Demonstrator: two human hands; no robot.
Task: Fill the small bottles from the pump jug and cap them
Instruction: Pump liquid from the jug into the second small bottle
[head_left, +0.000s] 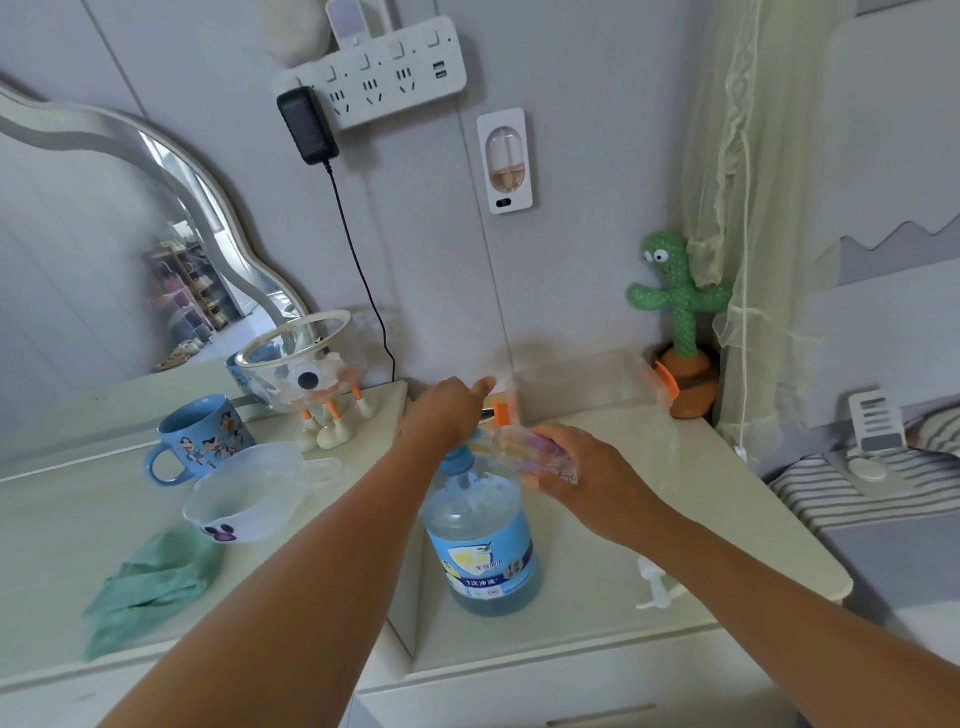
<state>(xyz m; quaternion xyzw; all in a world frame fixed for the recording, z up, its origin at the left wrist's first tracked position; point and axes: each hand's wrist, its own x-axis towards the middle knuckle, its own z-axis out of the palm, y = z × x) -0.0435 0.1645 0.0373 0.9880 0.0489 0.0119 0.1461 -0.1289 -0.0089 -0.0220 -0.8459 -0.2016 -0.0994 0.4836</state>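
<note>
1. Right grip (566, 462) clasps the small bottle (524, 452), tilted at the spout of the pump jug (480, 540) near the worktop's (571, 613) front-left corner; a misaligned mouth risks a spill.
2. Left grip (447, 410) hovers beyond the pump, and I cannot tell if it is clenched; its forearm could topple the jug.

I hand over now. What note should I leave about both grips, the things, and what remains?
Left grip: rests atop the pump jug; finger curl hidden.
Right grip: holds a small bottle tilted at the spout.
Done: fill level unreadable, the bottle is blurred.
Left: finish filling, then cap; a white pump top, probably its cap, lies right of the jug.
</note>
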